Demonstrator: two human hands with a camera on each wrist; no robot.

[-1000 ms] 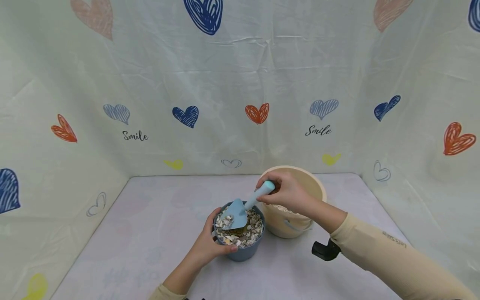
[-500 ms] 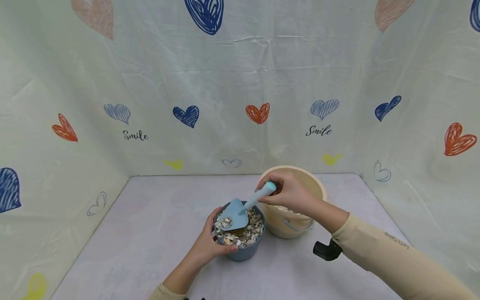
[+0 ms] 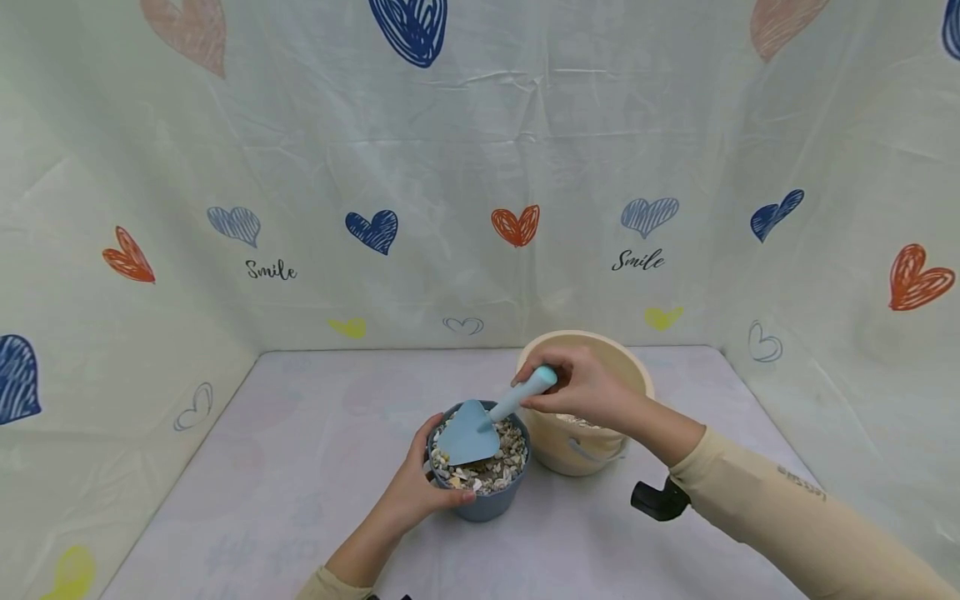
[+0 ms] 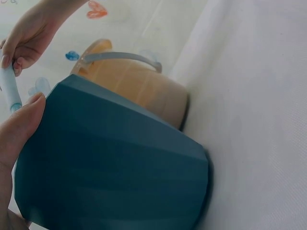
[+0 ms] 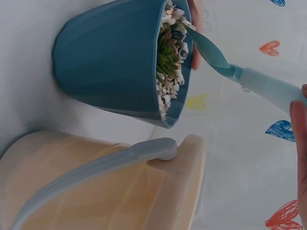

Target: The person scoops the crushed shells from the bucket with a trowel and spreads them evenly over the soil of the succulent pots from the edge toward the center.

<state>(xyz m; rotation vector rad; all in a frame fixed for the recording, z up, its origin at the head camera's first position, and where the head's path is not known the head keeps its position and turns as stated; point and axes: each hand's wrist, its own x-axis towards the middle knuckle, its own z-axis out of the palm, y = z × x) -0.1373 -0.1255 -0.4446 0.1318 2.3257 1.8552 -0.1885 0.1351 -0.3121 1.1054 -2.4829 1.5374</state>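
Note:
A blue flower pot (image 3: 489, 507) stands on the table, filled with pale stone chips (image 3: 486, 478). Among the chips, a small green succulent (image 5: 168, 52) shows in the right wrist view. My left hand (image 3: 422, 490) grips the pot's left side, thumb at the near rim and fingers round the far side. My right hand (image 3: 581, 387) pinches the handle of a light-blue trowel (image 3: 468, 433). Its blade is tilted down over the pot, bare on the side facing the head camera, the tip close over the chips at the left.
A cream bucket (image 3: 558, 452) with a grey handle (image 5: 93, 175) stands right behind the pot, partly under my right hand and wrist. More pale chips (image 3: 576, 421) lie inside it. White sheeting with printed hearts rises round the table (image 3: 330, 442).
The small heap of chips on the trowel blade has slid off toward the pot's left side. The trowel has tipped further and shifted slightly right. My left hand and the pot have stayed put.

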